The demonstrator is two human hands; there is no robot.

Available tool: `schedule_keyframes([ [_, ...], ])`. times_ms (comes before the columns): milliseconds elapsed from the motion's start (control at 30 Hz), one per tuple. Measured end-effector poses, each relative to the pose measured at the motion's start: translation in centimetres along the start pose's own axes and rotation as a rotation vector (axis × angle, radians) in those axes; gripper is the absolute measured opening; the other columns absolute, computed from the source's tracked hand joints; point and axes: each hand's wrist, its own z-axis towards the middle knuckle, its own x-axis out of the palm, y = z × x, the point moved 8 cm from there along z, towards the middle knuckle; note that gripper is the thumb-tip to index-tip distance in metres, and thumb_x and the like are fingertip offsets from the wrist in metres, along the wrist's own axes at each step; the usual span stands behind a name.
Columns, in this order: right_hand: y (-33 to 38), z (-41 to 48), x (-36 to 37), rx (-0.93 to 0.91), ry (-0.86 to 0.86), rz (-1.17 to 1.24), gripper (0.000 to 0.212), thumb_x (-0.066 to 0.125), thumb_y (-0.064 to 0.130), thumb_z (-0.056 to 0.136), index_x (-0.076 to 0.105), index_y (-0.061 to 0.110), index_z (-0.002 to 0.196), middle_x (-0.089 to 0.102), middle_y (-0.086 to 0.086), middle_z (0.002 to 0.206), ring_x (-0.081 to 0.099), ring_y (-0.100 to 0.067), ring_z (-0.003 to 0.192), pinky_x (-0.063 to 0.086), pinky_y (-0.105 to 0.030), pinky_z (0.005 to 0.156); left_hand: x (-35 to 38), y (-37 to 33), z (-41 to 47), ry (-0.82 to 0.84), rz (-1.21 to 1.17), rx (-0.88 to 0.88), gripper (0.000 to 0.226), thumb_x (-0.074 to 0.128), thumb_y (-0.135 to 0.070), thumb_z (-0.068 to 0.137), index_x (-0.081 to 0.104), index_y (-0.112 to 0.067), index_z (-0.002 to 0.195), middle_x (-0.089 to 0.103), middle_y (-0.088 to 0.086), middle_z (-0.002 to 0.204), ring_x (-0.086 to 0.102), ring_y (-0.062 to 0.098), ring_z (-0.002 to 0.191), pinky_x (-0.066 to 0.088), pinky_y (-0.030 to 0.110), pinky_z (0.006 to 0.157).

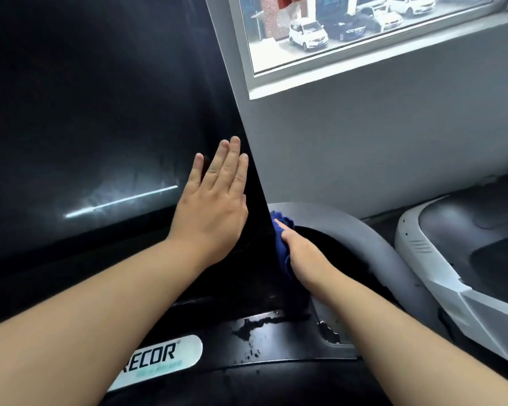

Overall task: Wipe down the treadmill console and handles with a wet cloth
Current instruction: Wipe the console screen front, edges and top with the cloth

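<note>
Blue cloth [282, 241], judged soft and limp, is gripped bunched by the right hand [304, 253]; left hand [214, 200] fingers [232, 162] are pressed together, flat on the console [100, 112].

Window [393, 58] upper right w/ parked cars [307, 35] outside; grey wall [393, 142] below; white-grey machine [452, 294] lower right.

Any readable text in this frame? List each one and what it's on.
"RECOR": on the white oval badge low on the treadmill console; the word's start is hidden behind the left forearm.
Teal line under it on the badge: too blurred to read.
Number plates on the parked cars outside the window: too small to read.
Console screen: dark, no text.
</note>
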Motion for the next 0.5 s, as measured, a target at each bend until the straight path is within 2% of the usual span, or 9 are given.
schedule_keyframes([
  [100, 5.9, 1.9, 0.6, -0.164, 0.016, 0.235, 0.045, 0.029, 0.016, 0.103, 0.031, 0.02, 0.148, 0.036, 0.015, 0.142, 0.03, 0.002, 0.131, 0.016, -0.025, 0.117, 0.4, -0.6, -1.5, 0.004, -0.011, 0.045, 0.061, 0.032, -0.025, 0.091, 0.024, 0.002, 0.145, 0.014, 0.015, 0.156, 0.014, 0.026, 0.144, 0.005, 0.047, 0.115],
  [167, 8.8, 2.4, 1.0, -0.244, -0.002, 0.266, 0.046, 0.029, 0.014, 0.103, 0.03, 0.021, 0.148, 0.036, 0.01, 0.145, 0.033, -0.001, 0.135, 0.019, -0.022, 0.116, 0.5, -0.6, -1.7, 0.009, -0.019, 0.072, 0.061, 0.033, -0.024, 0.091, 0.022, 0.001, 0.146, 0.012, 0.013, 0.156, 0.014, 0.026, 0.144, 0.006, 0.046, 0.115],
  [267, 7.2, 2.5, 1.1, -0.206, 0.018, 0.349, 0.043, 0.027, 0.016, 0.103, 0.037, 0.024, 0.145, 0.041, 0.013, 0.137, 0.037, -0.002, 0.132, 0.023, -0.013, 0.111, 0.9, -0.4, -1.6, 0.027, -0.019, 0.111, 0.062, 0.033, -0.025, 0.092, 0.018, 0.001, 0.146, 0.006, 0.011, 0.155, 0.014, 0.026, 0.144, 0.007, 0.045, 0.115],
  [300, 5.7, 2.2, 1.1, -0.171, 0.025, 0.333, 0.043, 0.027, 0.02, 0.103, 0.04, 0.023, 0.144, 0.044, 0.009, 0.142, 0.037, -0.001, 0.134, 0.02, -0.019, 0.115, 1.1, -0.3, -1.6, 0.028, -0.017, 0.116, 0.062, 0.032, -0.026, 0.092, 0.016, 0.0, 0.146, 0.005, 0.01, 0.155, 0.013, 0.026, 0.144, 0.007, 0.045, 0.115],
  [367, 1.6, 1.0, 0.6, -0.05, -0.044, 0.176, 0.04, 0.032, 0.033, 0.102, 0.048, 0.026, 0.139, 0.048, 0.008, 0.142, 0.041, -0.007, 0.132, 0.023, -0.029, 0.116, 1.3, -0.3, -1.6, 0.022, -0.02, 0.119, 0.062, 0.03, -0.026, 0.093, 0.013, -0.001, 0.146, 0.002, 0.01, 0.155, 0.01, 0.025, 0.144, 0.006, 0.045, 0.115],
  [400, 0.0, 0.2, 0.2, -0.005, -0.079, 0.056, 0.04, 0.033, 0.035, 0.102, 0.048, 0.029, 0.138, 0.049, 0.009, 0.14, 0.042, -0.009, 0.132, 0.026, -0.027, 0.113, 1.4, -0.3, -1.7, 0.021, -0.023, 0.116, 0.061, 0.03, -0.026, 0.093, 0.013, -0.001, 0.147, 0.001, 0.01, 0.156, 0.009, 0.025, 0.145, 0.006, 0.045, 0.115],
  [500, -1.1, -1.8, -0.2, -0.021, -0.058, -0.263, 0.046, 0.03, 0.022, 0.1, 0.037, 0.033, 0.144, 0.043, 0.007, 0.145, 0.04, -0.016, 0.133, 0.027, -0.02, 0.101, 1.2, -0.4, -1.6, 0.0, -0.044, 0.102, 0.062, 0.031, -0.024, 0.091, 0.016, 0.001, 0.146, 0.006, 0.011, 0.156, 0.01, 0.026, 0.144, 0.007, 0.047, 0.115],
])
